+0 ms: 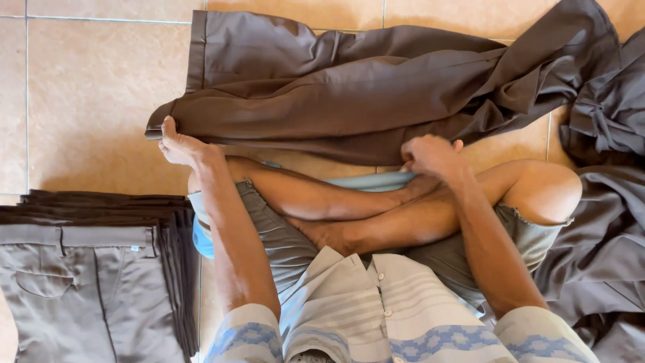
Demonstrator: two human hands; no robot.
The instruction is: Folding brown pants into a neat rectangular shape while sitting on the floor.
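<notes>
A pair of dark brown trousers (336, 87) lies spread across the tiled floor in front of my crossed legs. My left hand (180, 144) grips the near edge of the trousers at their left end, by the folded hem. My right hand (430, 154) pinches the same near edge further right, just above my shin. The trouser legs run from upper left toward a bunched part at upper right.
A neat stack of folded brown trousers (94, 262) sits on the floor at lower left. A loose heap of the same dark cloth (605, 222) lies along the right side. The floor is of beige tiles (87, 101). My crossed legs (376, 208) rest on a blue cushion.
</notes>
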